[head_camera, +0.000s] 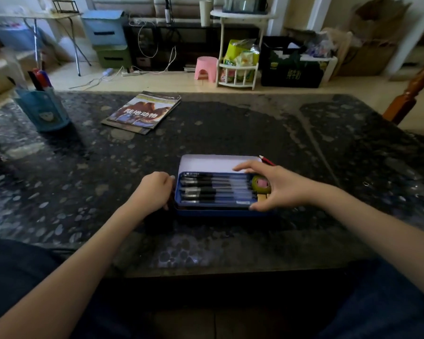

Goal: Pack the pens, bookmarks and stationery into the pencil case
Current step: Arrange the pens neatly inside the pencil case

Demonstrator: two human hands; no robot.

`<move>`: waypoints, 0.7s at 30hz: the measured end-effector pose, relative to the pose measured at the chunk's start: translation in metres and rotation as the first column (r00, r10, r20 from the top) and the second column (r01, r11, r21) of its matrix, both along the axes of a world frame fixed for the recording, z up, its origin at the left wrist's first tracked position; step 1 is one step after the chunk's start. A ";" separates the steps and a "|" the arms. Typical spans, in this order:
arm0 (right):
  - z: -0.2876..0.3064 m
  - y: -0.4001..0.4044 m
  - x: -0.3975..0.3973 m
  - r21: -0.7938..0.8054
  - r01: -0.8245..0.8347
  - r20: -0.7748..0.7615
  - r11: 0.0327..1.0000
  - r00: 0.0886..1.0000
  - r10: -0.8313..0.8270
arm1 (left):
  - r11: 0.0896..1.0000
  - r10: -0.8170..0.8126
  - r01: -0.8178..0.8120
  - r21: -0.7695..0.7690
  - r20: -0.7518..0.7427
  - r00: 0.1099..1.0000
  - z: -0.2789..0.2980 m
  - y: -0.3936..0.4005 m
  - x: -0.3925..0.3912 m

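Observation:
A blue metal pencil case (216, 211) lies open on the table, its pale lid (211, 163) tipped back. Several black pens (213, 190) lie side by side in its tray. A green roll of tape (261, 184) sits at the tray's right end, above a small tan item (262, 197). My left hand (154, 189) grips the case's left end with curled fingers. My right hand (277, 185) arches over the right end with fingers spread, thumb touching the front rim and fingertips reaching the lid. A red pencil (267, 160) pokes out behind my right hand.
A stack of booklets (143, 111) lies at the back of the dark speckled table (230, 133). A blue pen holder (43, 107) with markers stands at the far left. A wooden chair post (411, 94) rises at the right edge.

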State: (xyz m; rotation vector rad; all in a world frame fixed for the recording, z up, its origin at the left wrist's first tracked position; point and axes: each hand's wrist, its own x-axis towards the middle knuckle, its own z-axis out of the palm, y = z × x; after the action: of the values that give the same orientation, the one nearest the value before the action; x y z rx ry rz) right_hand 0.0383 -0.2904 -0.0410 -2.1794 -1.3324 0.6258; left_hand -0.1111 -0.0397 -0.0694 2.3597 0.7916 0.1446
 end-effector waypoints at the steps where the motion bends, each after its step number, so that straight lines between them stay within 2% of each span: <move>1: -0.003 0.000 -0.002 -0.004 -0.009 0.018 1.000 1.000 0.010 | 0.999 0.010 -0.010 -0.049 -0.009 1.000 0.000 0.000 -0.002; 4: -0.008 0.002 -0.003 -0.033 -0.005 0.079 0.999 0.997 0.007 | 0.993 -0.037 0.038 -0.113 0.011 0.999 0.003 0.004 -0.008; 7: -0.011 0.001 0.000 -0.051 0.005 0.075 0.999 0.997 -0.001 | 0.955 -0.285 0.282 -0.092 -0.020 0.958 0.011 0.011 -0.011; 10: -0.013 -0.001 0.002 -0.106 0.010 0.050 0.994 0.999 -0.004 | 0.900 -0.430 0.416 -0.128 -0.119 0.895 0.011 0.006 -0.014; 14: -0.013 -0.001 0.004 -0.177 0.022 0.001 0.984 1.000 -0.022 | 0.892 -0.450 0.451 -0.005 -0.104 0.887 0.003 0.006 -0.012; 21: -0.015 0.003 0.011 -0.266 0.011 -0.016 0.964 1.000 -0.015 | 0.870 -0.478 0.488 0.070 -0.119 0.870 0.007 0.006 -0.007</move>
State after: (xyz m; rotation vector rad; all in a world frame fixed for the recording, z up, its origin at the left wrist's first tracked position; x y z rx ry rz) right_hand 0.0498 -0.2879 -0.0557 -2.3847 -1.2857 0.8603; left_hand -0.1180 -0.0333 -0.0625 2.5969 0.2142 -0.1508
